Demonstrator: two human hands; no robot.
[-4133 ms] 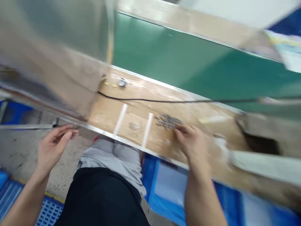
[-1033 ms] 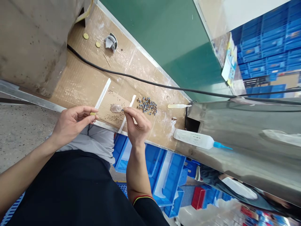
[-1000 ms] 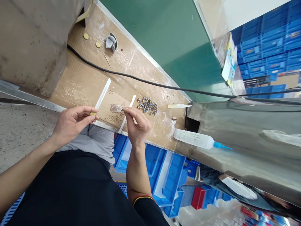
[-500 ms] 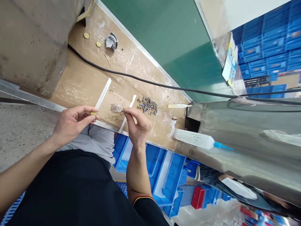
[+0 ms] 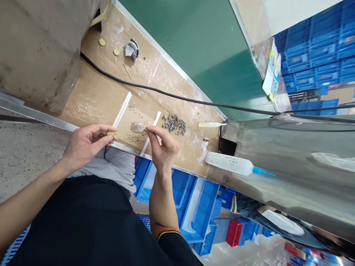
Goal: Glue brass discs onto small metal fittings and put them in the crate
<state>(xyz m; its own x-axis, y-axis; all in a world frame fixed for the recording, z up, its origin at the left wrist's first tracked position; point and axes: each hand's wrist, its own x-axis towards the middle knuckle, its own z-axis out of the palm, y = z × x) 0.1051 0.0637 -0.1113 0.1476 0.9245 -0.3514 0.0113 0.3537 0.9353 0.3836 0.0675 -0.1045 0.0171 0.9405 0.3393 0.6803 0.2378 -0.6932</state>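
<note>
My left hand [image 5: 87,144] pinches a small yellow disc [image 5: 110,133] between thumb and forefinger, above the bench's front edge. My right hand [image 5: 164,146] is closed in a pinch beside a small clear plastic cup [image 5: 136,127]. Something tiny and dark shows at its fingertips, too small to name, right by the cup's rim. The cup rests on a cardboard piece [image 5: 129,125] sprinkled with small brown specks. To the right of that lies a pile of small blue-and-gold metal parts [image 5: 174,123].
White tape strips [image 5: 122,109] flank the cardboard. A black cable [image 5: 166,95] crosses the bench. Two yellow discs [image 5: 116,52], a dark cup with grey cloth [image 5: 131,49] and a thin stick [image 5: 127,70] lie farther back. Rightward are a white spatula [image 5: 212,125] and a white bottle [image 5: 229,163]. Blue bins [image 5: 199,210] stand below.
Almost nothing differs. Both hands keep their pinches in the same places, and the view has shifted very slightly.
</note>
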